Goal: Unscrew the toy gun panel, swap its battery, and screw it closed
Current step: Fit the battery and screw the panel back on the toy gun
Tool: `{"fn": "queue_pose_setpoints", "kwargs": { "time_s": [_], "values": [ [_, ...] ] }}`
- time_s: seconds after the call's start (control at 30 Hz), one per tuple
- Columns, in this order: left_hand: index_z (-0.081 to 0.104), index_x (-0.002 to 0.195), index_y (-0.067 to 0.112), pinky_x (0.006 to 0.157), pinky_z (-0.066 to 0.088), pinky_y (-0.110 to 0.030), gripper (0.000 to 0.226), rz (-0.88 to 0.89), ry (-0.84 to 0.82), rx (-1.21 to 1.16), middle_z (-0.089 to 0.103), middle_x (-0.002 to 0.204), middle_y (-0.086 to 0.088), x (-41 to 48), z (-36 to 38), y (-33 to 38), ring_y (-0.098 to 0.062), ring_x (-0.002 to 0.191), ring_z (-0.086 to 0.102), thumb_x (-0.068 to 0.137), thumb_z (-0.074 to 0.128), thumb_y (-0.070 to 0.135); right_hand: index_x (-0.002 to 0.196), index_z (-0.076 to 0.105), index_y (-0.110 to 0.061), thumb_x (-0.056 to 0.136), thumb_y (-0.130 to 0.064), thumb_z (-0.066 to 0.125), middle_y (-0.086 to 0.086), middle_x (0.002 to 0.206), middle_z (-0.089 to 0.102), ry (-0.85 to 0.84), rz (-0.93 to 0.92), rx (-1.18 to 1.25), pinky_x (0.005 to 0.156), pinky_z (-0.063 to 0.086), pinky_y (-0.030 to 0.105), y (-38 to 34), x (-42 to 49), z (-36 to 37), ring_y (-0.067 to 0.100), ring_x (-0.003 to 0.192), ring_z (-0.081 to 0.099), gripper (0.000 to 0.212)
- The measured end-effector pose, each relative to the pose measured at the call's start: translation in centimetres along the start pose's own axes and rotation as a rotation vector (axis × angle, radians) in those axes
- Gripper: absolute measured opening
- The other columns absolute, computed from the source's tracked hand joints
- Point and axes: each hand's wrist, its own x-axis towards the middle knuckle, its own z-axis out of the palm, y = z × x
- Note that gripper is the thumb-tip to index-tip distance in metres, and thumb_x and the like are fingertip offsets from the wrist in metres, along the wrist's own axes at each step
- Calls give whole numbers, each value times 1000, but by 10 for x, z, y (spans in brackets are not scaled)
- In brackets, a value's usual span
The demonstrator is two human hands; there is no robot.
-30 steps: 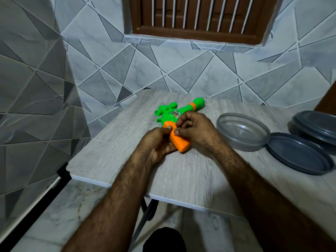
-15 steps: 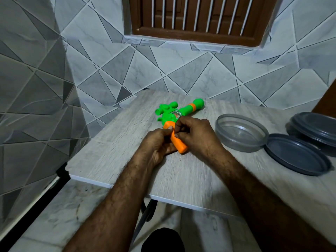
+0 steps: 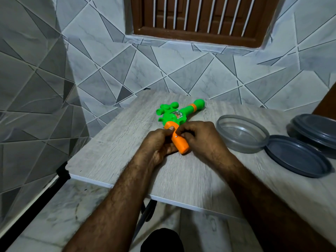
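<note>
Nearest to us, at the bottom edge, a dark rounded shape shows below the table; we cannot tell what it is. Two bare forearms reach up from there over the near edge of the pale wood-grain table.

The left hand grips the orange handle of the toy gun from the left. Its fingers are curled under and round the handle, and its thumb is pressed flat on the handle's upper end. The right hand meets the handle from the other side. Its fingers are curled in, with the tips bunched against the handle just beside a small silver screw. We cannot tell whether they pinch anything small between them.

The toy gun lies on its side near the middle of the table. Its handle points towards us and its green barrel, with an orange ring, points away to the right.

To the right of the hands stands a clear round tub, open. A dark grey lid lies flat, touching the tub's right side. Beyond the lid, at the right edge, is a second tub with a dark cover on it.

Behind the table we see grey tiled walls and, above them, a brown barred window.
</note>
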Motion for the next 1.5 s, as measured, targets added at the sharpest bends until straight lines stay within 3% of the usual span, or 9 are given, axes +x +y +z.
{"fn": "queue_pose_setpoints", "kwargs": {
  "time_s": [0.13, 0.37, 0.53, 0.73, 0.9, 1.03, 1.17, 1.37, 1.5],
  "values": [
    [55, 123, -6, 56, 61, -41, 30, 8, 1, 0, 68, 96, -21, 1, 0, 0, -28, 71, 70, 98, 53, 11, 105, 75, -28, 89, -24, 57, 8, 100, 68, -90, -131, -185, 83, 51, 39, -9, -5, -2, 29, 98, 62, 25],
    [55, 122, -3, 52, 60, -39, 28, 14, 7, 10, 67, 88, -18, 2, -1, 0, -24, 59, 71, 98, 53, 11, 108, 73, -24, 88, -35, 39, 8, 102, 62, -153, -137, -364, 74, 40, 31, -17, -6, -3, 27, 102, 57, 41],
    [56, 122, -3, 50, 58, -34, 28, 23, 15, 31, 67, 84, -16, 2, -1, -2, -22, 58, 70, 98, 54, 12, 101, 75, -19, 91, -25, 53, 10, 102, 62, -122, -148, -371, 71, 33, 28, -12, -7, 7, 31, 101, 58, 25],
    [58, 117, -8, 54, 59, -37, 30, 39, 16, 62, 69, 95, -21, 1, 0, -3, -27, 69, 71, 97, 57, 14, 106, 76, -21, 86, -6, 58, 7, 112, 66, -103, -14, -83, 92, 46, 32, 0, -12, 3, 24, 107, 59, 31],
    [57, 121, -10, 52, 58, -35, 35, 53, 39, 69, 66, 112, -29, -1, 2, -5, -29, 75, 71, 95, 60, 13, 92, 74, -36, 83, -7, 58, -3, 105, 72, -47, 139, 255, 91, 53, 39, 4, -13, -7, 14, 101, 65, 34],
    [58, 118, -9, 50, 57, -34, 32, 53, 44, 71, 69, 94, -23, -1, 3, -5, -25, 64, 72, 95, 61, 13, 104, 76, -26, 86, -8, 58, 3, 111, 69, -82, 25, -1, 93, 49, 34, -2, -17, -6, 21, 106, 62, 30],
    [59, 116, -9, 50, 58, -34, 30, 52, 46, 72, 69, 87, -21, -1, 3, -4, -24, 58, 72, 95, 60, 12, 108, 73, -19, 89, -19, 59, 10, 104, 64, -88, -111, -242, 82, 42, 33, -9, -18, -3, 28, 101, 58, 24],
    [56, 120, -12, 52, 58, -35, 34, 51, 48, 95, 66, 100, -27, -2, 5, -4, -27, 64, 71, 96, 58, 12, 104, 73, -23, 91, -23, 55, 8, 100, 61, -109, -96, -278, 75, 39, 30, -13, -20, -6, 27, 99, 57, 23],
    [56, 119, -12, 57, 61, -39, 34, 60, 54, 102, 65, 106, -29, -1, 4, -5, -31, 74, 70, 95, 59, 13, 117, 68, -26, 89, -23, 59, 3, 116, 68, -122, 56, -159, 91, 48, 33, -8, -20, -25, 22, 106, 61, 30]
  ]
}}
